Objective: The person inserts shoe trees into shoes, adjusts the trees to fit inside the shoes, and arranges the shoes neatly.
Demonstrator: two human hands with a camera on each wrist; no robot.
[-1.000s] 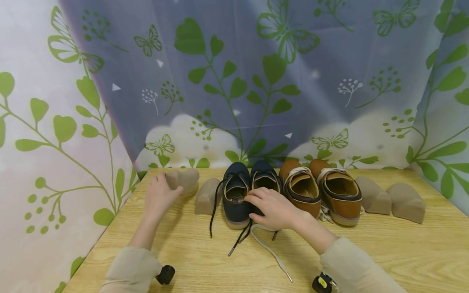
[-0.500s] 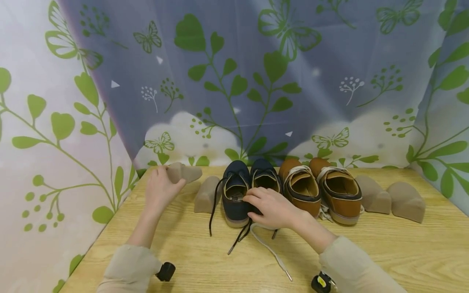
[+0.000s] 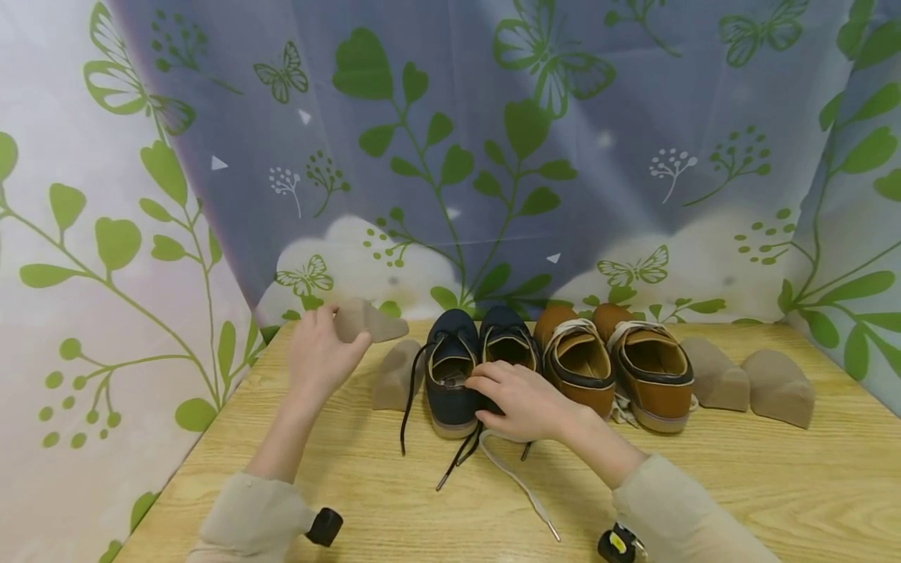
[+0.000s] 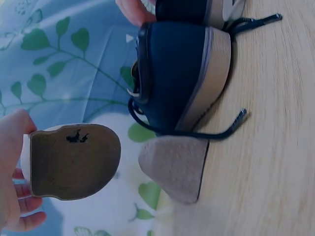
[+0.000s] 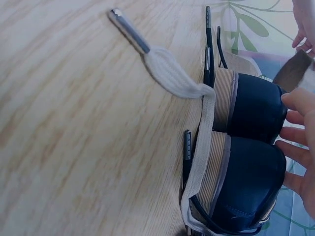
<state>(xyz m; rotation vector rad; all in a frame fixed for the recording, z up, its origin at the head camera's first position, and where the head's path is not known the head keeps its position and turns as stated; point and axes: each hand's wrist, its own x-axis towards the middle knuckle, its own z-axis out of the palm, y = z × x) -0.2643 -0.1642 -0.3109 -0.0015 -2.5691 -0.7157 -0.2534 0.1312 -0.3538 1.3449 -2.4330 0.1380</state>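
My left hand (image 3: 320, 356) holds a beige molded shoe insert (image 3: 373, 320) above the table at the back left. In the left wrist view, the hollow underside of this shoe insert (image 4: 78, 162) shows a dark mark. A second shoe insert (image 3: 396, 375) lies beside the left navy shoe (image 3: 450, 414). My right hand (image 3: 524, 400) rests at the heels of the navy pair, fingers loosely extended. The right wrist view has its fingertips touching the heel collars of the left navy shoe (image 5: 258, 105) and the right navy shoe (image 5: 251, 182). In the head view this hand covers the right shoe's heel.
Two brown shoes (image 3: 655, 383) with white laces stand right of the navy pair. Further right lie two more beige inserts (image 3: 781, 387). Black laces (image 3: 461, 457) and a pale lace (image 3: 521, 485) trail over the wooden table (image 3: 394, 516). A patterned curtain (image 3: 450, 156) hangs behind.
My left hand has moved right and slightly up with the shoe insert, which has turned so its narrow end points right. My right hand has stayed at the navy shoes.
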